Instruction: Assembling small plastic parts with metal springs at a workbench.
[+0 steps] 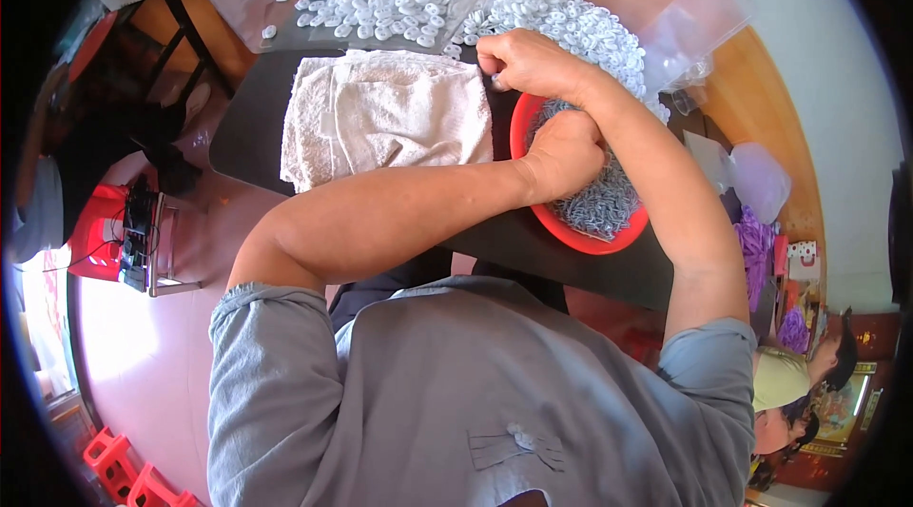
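Red bowl (594, 244), on dark surface (249, 131), with grey pieces (597, 212). Left hand (566, 155): in bowl, fingers curled, tips hidden; grip cannot be told. Right hand (533, 65): fingers bent narrow, near white pieces (580, 22); hold unclear. Framed picture (839, 412), far right: markings too small to read. Clear tray (236, 8): cut off above.
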The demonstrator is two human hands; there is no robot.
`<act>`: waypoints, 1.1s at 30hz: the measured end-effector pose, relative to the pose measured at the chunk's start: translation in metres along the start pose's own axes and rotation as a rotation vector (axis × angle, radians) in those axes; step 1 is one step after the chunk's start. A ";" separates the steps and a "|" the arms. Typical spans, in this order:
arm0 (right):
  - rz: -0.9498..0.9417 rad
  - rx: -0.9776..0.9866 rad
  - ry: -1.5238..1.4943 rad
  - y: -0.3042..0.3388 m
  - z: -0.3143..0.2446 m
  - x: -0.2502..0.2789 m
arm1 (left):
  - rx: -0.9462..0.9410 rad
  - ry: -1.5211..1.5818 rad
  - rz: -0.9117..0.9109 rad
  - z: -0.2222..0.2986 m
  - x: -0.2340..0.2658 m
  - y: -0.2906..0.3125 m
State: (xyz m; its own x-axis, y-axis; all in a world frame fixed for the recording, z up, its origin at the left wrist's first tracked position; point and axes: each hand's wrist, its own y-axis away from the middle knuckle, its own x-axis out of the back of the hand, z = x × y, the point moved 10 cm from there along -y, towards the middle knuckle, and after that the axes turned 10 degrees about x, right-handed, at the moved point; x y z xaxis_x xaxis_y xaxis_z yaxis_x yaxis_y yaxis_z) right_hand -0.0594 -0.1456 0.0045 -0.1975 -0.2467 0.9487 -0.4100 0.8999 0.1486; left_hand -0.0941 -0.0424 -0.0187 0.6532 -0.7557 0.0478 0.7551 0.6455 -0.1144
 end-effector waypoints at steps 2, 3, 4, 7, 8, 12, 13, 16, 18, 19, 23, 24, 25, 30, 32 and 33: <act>0.046 0.020 0.007 0.001 0.001 0.004 | -0.035 0.047 0.004 0.001 0.000 -0.002; 0.086 0.052 0.020 0.002 0.001 0.009 | -0.049 0.032 0.004 0.000 0.000 -0.002; 0.126 0.076 0.032 0.006 0.004 0.015 | -0.050 0.033 -0.017 0.004 0.000 -0.001; 0.289 0.051 -0.009 0.029 0.008 0.055 | 0.093 0.024 -0.052 0.010 0.010 0.005; 0.393 0.053 -0.062 0.042 0.011 0.071 | -0.068 -0.014 0.001 0.026 0.018 0.005; 0.650 0.051 -0.142 0.114 0.005 0.101 | 0.327 0.264 -0.157 0.002 0.013 0.002; 0.762 0.000 -0.187 0.136 -0.001 0.104 | 0.426 0.400 -0.182 -0.005 0.011 0.003; 0.907 -0.058 -0.215 0.176 -0.028 0.089 | 0.452 0.568 -0.196 0.000 0.013 0.003; 0.911 -0.033 -0.278 0.181 -0.049 0.071 | 0.433 0.676 -0.151 -0.002 0.021 0.000; 0.914 0.018 -0.175 0.180 -0.058 0.065 | 0.409 0.790 -0.113 0.000 0.025 -0.002; 0.962 0.180 -0.007 0.172 -0.068 0.040 | 0.363 0.937 -0.055 0.001 0.034 -0.009; 0.974 0.172 -0.043 0.169 -0.066 0.035 | 0.365 0.929 -0.059 -0.001 0.034 -0.009; 0.983 0.164 -0.059 0.166 -0.063 0.030 | 0.411 0.954 -0.039 -0.004 0.034 -0.007; 0.984 0.078 -0.382 0.163 -0.044 0.018 | 0.414 0.918 0.000 0.001 0.040 -0.004; 0.978 -0.016 -0.637 0.160 -0.027 0.005 | 0.411 0.897 0.025 0.004 0.040 -0.001; 0.979 -0.019 -0.642 0.159 -0.027 0.004 | 0.402 0.879 0.049 0.004 0.041 -0.001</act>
State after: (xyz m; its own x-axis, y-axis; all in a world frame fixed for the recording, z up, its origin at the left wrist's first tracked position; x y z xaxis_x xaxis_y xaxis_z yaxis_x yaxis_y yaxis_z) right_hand -0.1009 0.0063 0.0394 -0.8372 0.4235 0.3460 0.1792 0.8103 -0.5579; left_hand -0.0674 -0.0739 -0.0129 0.5332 -0.4345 -0.7259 0.7973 0.5451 0.2594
